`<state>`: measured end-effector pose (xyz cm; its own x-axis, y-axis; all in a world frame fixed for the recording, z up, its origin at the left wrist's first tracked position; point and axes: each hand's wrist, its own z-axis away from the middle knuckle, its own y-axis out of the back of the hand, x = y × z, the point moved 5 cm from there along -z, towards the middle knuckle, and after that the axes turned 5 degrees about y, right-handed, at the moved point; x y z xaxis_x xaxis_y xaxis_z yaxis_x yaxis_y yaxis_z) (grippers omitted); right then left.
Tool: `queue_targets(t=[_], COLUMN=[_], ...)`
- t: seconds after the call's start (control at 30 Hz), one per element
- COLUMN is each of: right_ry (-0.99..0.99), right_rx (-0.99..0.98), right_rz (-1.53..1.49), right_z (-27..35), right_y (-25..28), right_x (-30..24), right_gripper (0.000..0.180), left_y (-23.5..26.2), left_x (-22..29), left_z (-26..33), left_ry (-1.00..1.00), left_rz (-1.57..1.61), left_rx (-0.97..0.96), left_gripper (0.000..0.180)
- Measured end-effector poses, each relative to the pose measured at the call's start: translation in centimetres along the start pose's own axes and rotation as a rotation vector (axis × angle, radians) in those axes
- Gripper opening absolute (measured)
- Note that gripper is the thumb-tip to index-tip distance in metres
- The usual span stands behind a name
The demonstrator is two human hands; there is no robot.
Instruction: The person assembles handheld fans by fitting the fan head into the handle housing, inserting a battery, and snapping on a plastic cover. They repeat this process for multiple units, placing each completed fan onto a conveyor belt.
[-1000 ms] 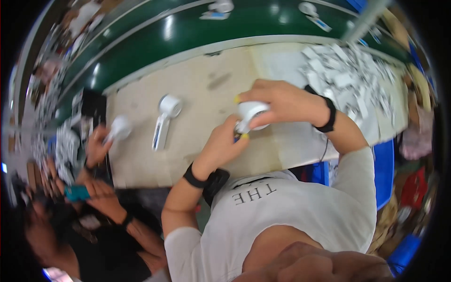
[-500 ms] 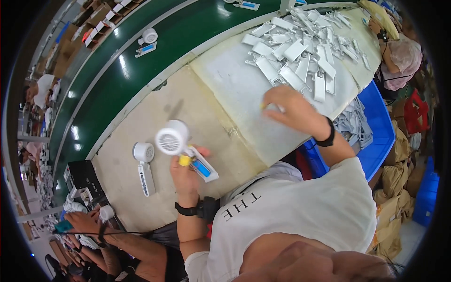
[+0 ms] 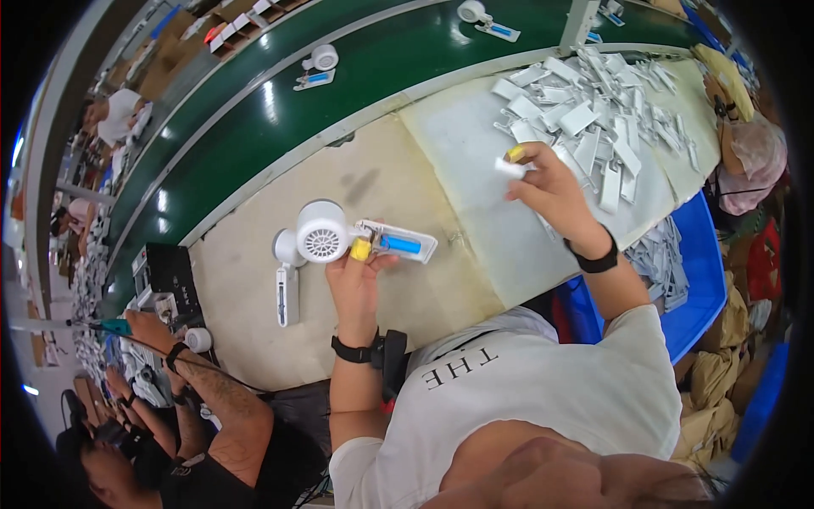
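Note:
My left hand [image 3: 354, 284] is closed around a small white handheld fan [image 3: 322, 231], near where its round head meets the handle. The handle's inner side faces up and shows a blue battery [image 3: 400, 245] in the white shell. Yellow tape or a finger cover [image 3: 361, 248] wraps a fingertip of that hand. My right hand [image 3: 549, 188] pinches a small white plastic piece [image 3: 510, 168], blurred, above the pale sheet; a yellow cover [image 3: 515, 153] is on one fingertip. Beside the held fan, a second white fan [image 3: 287, 293] lies on the table.
A heap of white plastic handle covers [image 3: 579, 119] lies at the far right of the table. A blue bin [image 3: 708, 293] of grey-white parts stands right. Beyond runs a green conveyor [image 3: 229, 144] carrying fans [image 3: 322, 59]. At left, a co-worker's hand [image 3: 148, 329] holds a teal-handled tool.
The held fan has turned so its handle points right, and it sits higher. My right hand now shows a white piece between its fingers. The whole view has shifted rightward across the scene.

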<state>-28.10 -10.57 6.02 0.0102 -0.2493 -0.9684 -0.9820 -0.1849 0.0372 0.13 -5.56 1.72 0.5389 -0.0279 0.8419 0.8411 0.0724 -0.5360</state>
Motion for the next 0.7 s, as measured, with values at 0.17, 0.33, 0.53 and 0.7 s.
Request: queue_targets(t=[0.17,0.33,0.53,0.7], right_ry=[-0.307,0.558,0.332,0.150], right_rx=[-0.313,-0.397,-0.860,-0.458], right_rz=[0.254,1.121,0.970,0.734], right_z=[-0.5,-0.7,-1.6,-3.1], right_y=[-3.9,-5.5,-8.7,-7.9], right_x=[5.7,0.5,2.9,-0.2], right_gripper=[0.033,0.059,0.059,0.054], left_y=[-0.3,0.3,-0.1,0.2], left_x=[0.7,-0.5,-0.9,-0.2], left_z=[-0.2,0.1,-0.1,0.2], left_ry=[-0.109,0.011,0.029,-0.064], left_rz=[0.105,0.163,0.253,0.195], left_rx=[0.040,0.058,0.058,0.180], left_gripper=[0.031,0.037,0.038,0.036])
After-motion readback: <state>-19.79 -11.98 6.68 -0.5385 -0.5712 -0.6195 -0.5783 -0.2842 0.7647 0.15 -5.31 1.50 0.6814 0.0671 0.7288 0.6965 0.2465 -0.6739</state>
